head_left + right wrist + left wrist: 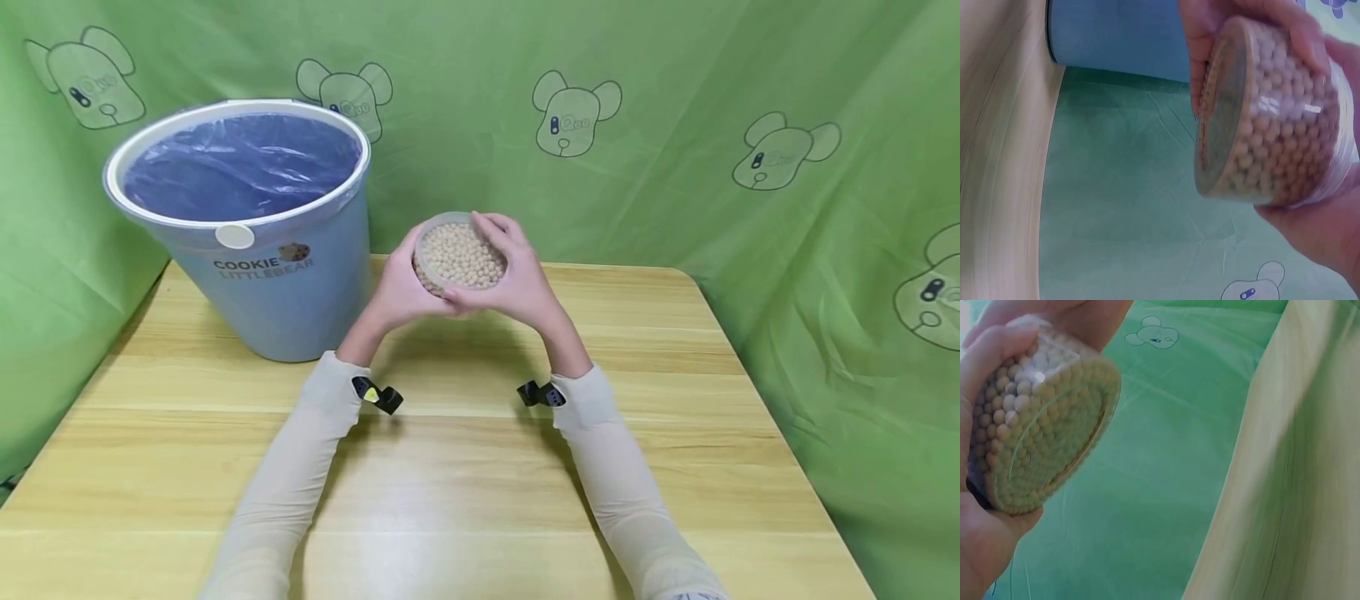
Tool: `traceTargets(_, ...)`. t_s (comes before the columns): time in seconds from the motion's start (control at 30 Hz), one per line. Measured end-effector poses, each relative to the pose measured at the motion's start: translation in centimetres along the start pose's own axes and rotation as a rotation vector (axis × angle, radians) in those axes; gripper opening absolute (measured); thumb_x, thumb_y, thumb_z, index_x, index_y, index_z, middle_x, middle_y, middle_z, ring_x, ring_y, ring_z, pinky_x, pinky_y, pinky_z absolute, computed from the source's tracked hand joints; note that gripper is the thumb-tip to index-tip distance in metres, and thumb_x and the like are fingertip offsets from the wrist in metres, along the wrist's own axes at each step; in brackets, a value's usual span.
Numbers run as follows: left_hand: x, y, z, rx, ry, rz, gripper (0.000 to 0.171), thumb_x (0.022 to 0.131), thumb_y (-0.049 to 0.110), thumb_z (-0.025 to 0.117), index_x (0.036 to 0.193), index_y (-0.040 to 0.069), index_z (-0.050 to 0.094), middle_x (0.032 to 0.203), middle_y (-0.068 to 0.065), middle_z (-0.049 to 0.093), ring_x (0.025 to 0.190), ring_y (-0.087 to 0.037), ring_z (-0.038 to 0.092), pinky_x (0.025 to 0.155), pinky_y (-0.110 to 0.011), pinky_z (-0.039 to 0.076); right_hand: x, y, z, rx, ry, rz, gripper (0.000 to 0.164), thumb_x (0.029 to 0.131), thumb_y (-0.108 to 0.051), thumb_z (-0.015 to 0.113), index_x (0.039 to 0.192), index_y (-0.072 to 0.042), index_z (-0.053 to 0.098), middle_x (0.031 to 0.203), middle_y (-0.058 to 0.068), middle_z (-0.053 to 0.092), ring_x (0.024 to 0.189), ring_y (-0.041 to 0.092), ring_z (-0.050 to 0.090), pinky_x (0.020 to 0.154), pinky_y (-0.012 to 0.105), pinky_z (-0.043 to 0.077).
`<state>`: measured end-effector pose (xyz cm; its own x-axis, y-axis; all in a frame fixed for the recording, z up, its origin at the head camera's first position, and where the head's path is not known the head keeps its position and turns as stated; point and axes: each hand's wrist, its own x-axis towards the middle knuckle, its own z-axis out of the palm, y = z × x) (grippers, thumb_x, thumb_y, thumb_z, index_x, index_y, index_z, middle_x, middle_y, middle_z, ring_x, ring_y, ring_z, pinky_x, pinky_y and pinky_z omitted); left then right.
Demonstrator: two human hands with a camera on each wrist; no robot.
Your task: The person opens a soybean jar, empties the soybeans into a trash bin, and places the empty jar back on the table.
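A clear round jar [461, 254] full of small beige balls is held up above the wooden table, between both hands. My left hand [403, 287] grips its left side, and my right hand [525, 275] grips its right side, fingers curled round the wall. Its round face with a pale translucent rim tilts toward the head camera; whether a lid covers it I cannot tell. Seen from the left wrist, the jar [1054, 419] shows its flat base, raised off the table. The right wrist view has the jar [1279, 119] tipped on its side, balls packed against the clear wall.
A tall blue bin [300, 292] with a white rim and a bluish plastic liner [247, 167] stands on the table, left of the hands. Green cloth [480, 150] with printed bear heads hangs behind and along the sides. The wooden table [450, 500] stretches toward the camera.
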<state>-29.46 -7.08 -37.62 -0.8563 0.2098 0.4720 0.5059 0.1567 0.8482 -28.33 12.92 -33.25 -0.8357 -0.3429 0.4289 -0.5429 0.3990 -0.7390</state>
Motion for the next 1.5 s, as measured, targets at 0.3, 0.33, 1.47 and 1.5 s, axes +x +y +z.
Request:
traceTargets(0.3,0.1,0.1,-0.1,0.027,0.008,-0.005,0.119,0.052,0.016,0.1,0.154,0.009,0.039,0.147,-0.013,0.054,0.133,-0.027,0.053,0.117,-0.044,0.044,0.1,0.2,-0.4,-0.005,-0.045,0.009,0.109,0.065,-0.025,0.096,0.157,-0.01,0.039,0.159,0.013,0.036,0.142,0.028,0.04,0.122,0.048,0.036)
traceTargets(0.33,0.0,0.2,0.1,0.054,0.028,-0.018,0.12,0.051,0.019,0.101,0.154,0.01,0.039,0.147,-0.012,0.054,0.133,-0.026,0.054,0.116,-0.043,0.045,0.1,0.1,-0.3,-0.021,-0.037,0.034,0.11,0.066,-0.028,0.095,0.158,-0.011,0.037,0.16,0.012,0.035,0.143,0.028,0.04,0.122,0.047,0.036)
traceTargets(1.47,-0.1,-0.8,0.8,-0.018,-0.05,-0.084,0.12,0.052,0.012,0.102,0.154,0.007,0.039,0.149,-0.016,0.051,0.132,-0.031,0.054,0.114,-0.044,0.048,0.2,1.8,-2.8,0.214,-0.118,-0.026,0.087,0.073,-0.004,0.086,0.151,-0.01,0.049,0.157,0.012,0.044,0.14,0.029,0.044,0.119,0.05,0.041)
traceTargets(1.5,-0.1,-0.7,0.8,-0.021,-0.053,-0.086,0.121,0.052,0.012,0.102,0.155,0.007,0.038,0.149,-0.016,0.051,0.132,-0.031,0.054,0.114,-0.044,0.048,0.2,1.8,-2.9,0.218,-0.119,-0.024,0.086,0.073,-0.005,0.086,0.151,-0.01,0.049,0.157,0.012,0.044,0.141,0.029,0.044,0.119,0.05,0.041)
